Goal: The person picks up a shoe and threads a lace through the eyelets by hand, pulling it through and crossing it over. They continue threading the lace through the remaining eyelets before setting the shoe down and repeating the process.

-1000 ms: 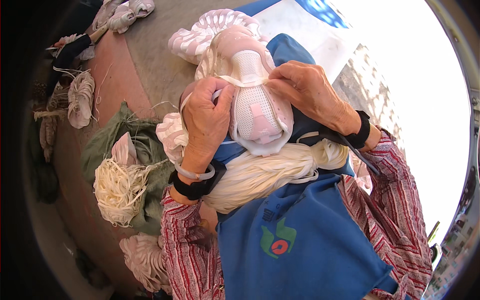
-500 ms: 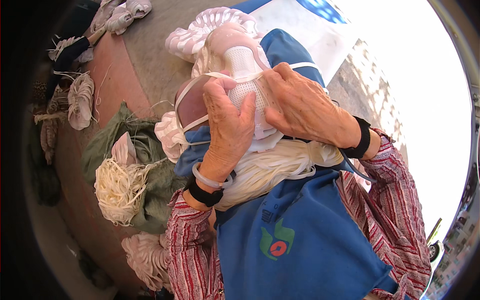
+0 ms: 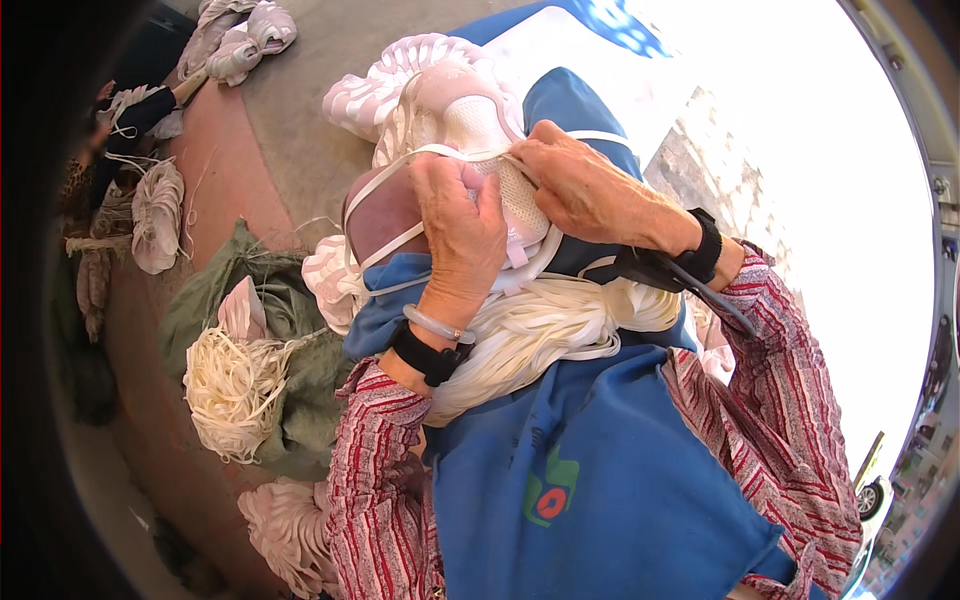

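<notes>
A pale pink and white mesh shoe upper point(image 3: 462, 92) lies over my knees. A flat white shoelace point(image 3: 385, 178) runs across it and loops down on the left. My left hand point(image 3: 458, 225) is closed at the upper's near left side, its fingertips on the lace. On the other side, my right hand point(image 3: 590, 190) pinches the lace near the upper's right edge, fingers curled together. Part of the mesh point(image 3: 520, 205) shows between my hands. Below them, a thick bundle of cream laces point(image 3: 540, 320) rests across my lap on a blue apron point(image 3: 590, 450).
More shoe uppers point(image 3: 395, 75) are stacked beyond the one I handle. To the left sit a green sack point(image 3: 215, 270) and a tangle of cream laces point(image 3: 235, 385). Another person's arm point(image 3: 150, 112) and bundled uppers point(image 3: 157, 215) are at far left.
My right hand has curled its fingers in and lifted off the mesh, now pinching the lace at the edge. My left hand has stayed nearly in place; the upper has tilted slightly.
</notes>
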`<act>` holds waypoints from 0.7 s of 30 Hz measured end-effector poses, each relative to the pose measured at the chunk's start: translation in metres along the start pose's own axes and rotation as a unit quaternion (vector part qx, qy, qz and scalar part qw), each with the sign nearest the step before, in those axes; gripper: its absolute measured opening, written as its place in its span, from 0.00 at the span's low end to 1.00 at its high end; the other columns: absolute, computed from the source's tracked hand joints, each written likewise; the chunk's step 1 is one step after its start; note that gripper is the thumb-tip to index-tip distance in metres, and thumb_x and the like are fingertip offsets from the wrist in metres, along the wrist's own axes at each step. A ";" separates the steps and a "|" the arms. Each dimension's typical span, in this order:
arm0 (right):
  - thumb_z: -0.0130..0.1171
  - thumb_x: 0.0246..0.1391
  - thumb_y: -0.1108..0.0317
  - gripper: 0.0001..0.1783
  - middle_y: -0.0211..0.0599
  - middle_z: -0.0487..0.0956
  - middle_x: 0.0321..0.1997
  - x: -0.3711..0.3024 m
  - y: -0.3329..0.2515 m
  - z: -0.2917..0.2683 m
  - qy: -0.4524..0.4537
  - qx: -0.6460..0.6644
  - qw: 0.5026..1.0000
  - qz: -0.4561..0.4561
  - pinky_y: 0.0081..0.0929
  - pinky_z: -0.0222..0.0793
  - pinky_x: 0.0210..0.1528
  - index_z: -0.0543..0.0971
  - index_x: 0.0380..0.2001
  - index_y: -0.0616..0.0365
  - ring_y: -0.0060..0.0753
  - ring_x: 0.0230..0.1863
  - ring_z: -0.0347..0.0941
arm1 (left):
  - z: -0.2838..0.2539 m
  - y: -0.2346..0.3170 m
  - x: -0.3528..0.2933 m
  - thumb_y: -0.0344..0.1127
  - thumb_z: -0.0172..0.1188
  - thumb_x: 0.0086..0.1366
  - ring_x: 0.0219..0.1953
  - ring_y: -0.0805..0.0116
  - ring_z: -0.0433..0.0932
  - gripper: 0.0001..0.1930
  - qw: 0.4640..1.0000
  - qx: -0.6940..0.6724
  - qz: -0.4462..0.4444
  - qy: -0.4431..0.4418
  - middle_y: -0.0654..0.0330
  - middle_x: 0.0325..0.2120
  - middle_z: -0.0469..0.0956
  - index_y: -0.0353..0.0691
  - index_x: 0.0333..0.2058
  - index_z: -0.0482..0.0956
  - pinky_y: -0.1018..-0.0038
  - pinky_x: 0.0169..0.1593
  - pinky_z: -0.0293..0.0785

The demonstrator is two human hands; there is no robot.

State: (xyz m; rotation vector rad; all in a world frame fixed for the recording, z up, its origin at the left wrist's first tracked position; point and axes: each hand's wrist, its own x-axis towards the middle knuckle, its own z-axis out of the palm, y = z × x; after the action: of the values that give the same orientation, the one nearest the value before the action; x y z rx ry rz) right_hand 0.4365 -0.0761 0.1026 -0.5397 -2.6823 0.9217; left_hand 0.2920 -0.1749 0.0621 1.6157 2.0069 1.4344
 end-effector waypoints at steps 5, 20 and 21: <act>0.51 0.47 0.80 0.13 0.54 0.69 0.37 -0.007 -0.013 0.001 0.049 0.047 0.995 0.067 0.43 0.69 0.44 0.73 0.39 0.70 0.54 0.39 0.69 | -0.009 0.005 0.003 0.23 0.62 0.56 0.44 0.47 0.68 0.10 1.000 0.010 0.014 -0.009 0.46 0.39 0.66 0.33 0.35 0.70 0.59 0.50 0.65; 0.51 0.48 0.79 0.20 0.51 0.71 0.39 -0.013 -0.024 -0.005 0.034 0.017 0.992 0.122 0.37 0.71 0.46 0.72 0.47 0.69 0.49 0.41 0.71 | -0.012 0.010 0.004 0.29 0.65 0.58 0.51 0.53 0.71 0.12 0.999 0.016 -0.017 -0.034 0.50 0.46 0.69 0.33 0.41 0.78 0.65 0.56 0.66; 0.51 0.48 0.79 0.20 0.51 0.71 0.39 -0.013 -0.021 -0.001 0.035 0.015 0.992 0.120 0.37 0.71 0.46 0.72 0.47 0.69 0.49 0.41 0.71 | -0.012 0.011 0.005 0.29 0.65 0.58 0.51 0.53 0.71 0.12 0.999 0.016 -0.012 -0.029 0.50 0.46 0.69 0.33 0.41 0.79 0.65 0.56 0.66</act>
State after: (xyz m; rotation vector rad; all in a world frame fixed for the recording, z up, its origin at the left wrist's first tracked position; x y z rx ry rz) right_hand 0.4426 -0.0962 0.1150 -0.8860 -2.5745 0.9833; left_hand 0.2892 -0.1782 0.0780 1.6205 2.0200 1.3368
